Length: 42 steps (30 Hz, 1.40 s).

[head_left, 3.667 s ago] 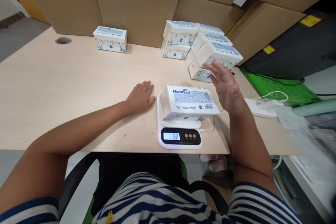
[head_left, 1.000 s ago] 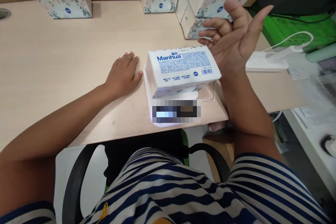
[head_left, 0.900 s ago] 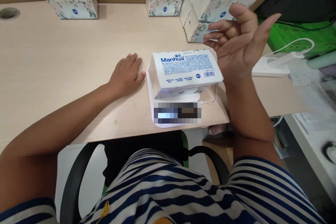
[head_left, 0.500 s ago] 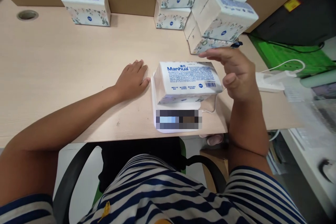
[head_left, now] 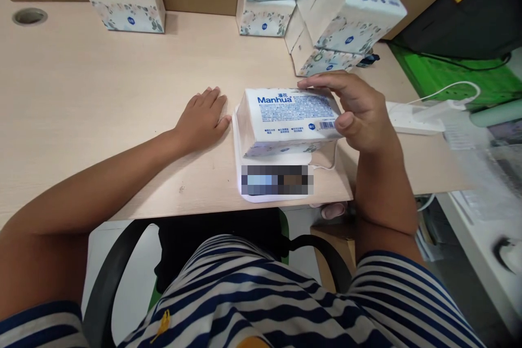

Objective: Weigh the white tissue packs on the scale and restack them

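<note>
A white pack of tissues (head_left: pixel 285 119) with blue print lies on a white electronic scale (head_left: pixel 237 174) near the table's front edge. The scale's display is pixelated. My right hand (head_left: pixel 359 111) is curved round the right end of this pack, fingers along its far edge and thumb at the right end. The pack still rests on the scale. Flat on the table, just left of the scale, my left hand (head_left: pixel 204 117) has its fingers stretched out and holds nothing.
Several tissue packs (head_left: pixel 346 16) are stacked at the back right. Another pack (head_left: pixel 126 2) stands alone at the back left, near a round cable hole (head_left: pixel 30 16). A white power strip (head_left: pixel 416 119) with a cable lies right of my right hand.
My right hand has come left from beside the tissue pack and closed round its right end. My left hand stays flat on the table. The whole view has shifted slightly.
</note>
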{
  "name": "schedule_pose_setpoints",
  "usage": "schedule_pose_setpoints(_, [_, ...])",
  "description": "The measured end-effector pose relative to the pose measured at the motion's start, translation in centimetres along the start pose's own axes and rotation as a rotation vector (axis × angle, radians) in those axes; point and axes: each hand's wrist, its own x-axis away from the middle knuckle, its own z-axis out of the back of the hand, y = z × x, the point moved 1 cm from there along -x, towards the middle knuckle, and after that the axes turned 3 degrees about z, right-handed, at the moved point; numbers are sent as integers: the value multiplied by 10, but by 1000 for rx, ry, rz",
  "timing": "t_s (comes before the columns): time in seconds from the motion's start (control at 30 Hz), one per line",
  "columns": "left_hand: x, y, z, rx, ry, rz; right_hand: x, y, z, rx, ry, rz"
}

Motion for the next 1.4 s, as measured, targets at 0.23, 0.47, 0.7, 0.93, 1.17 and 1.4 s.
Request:
schedule_pose_setpoints(0.23, [-1,2,1,6,-13,11,0,-4,0,-79,18,47])
schedule_pose_setpoints(0.47, [-2,-3,-3,18,-7,-4,1,-6,2,-68,33,37])
schedule_pose_setpoints(0.7, [-1,0,-2,14,13,1,0,-7,10,18,30,107])
schedule_pose_setpoints(0.93, [1,1,-3,-26,19,-8,-12,-29,31,265,-218,102])
schedule_pose_setpoints(1.17, [-2,5,-2,-25,-46,5,-23,-49,42,399,-393,-59])
schedule_pose_setpoints(1.4, [0,13,2,-88,-57,11,-36,-57,18,472,-653,-412])
